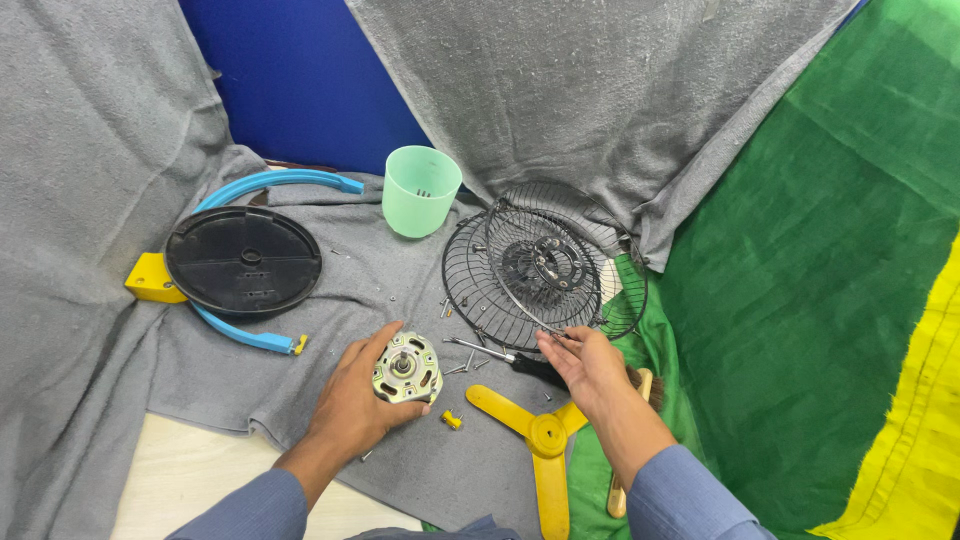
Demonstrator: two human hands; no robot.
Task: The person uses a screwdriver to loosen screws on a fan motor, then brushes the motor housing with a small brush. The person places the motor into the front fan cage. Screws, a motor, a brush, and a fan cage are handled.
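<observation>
So the motor (405, 369) is held in the left hand (355, 400), fingers wrapped round its side, shaft pointed up toward the camera. It's kept just above the grey cloth (300, 330), near the front edge, where bare tabletop (190, 480) is seen past the cloth's hem.

The right hand (590, 365) is stretched forward to the lower rim of the wire grille (545, 265). The fingertips are pinched loosely at the wire there; whether something small is actually gripped can't be told, too tiny to make out. The palm is turned partly up and the wrist is angled in from the right.

The key relation: the grille is found ahead and slightly right of the motor, tilted up against the draped cloth, its hub faced toward the person. The motor is off to its lower left, well apart from the hub, so the right hand is much the nearer one to the grille.

A screwdriver (500, 356) is laid between the two hands, long axis running left-right, tip toward the motor. Loose screws (470, 360) are scattered about it. A yellow blade (535, 440) is set at the front edge under the right wrist. A green cup (420, 190) and black base (243, 262) are parked further back left.
</observation>
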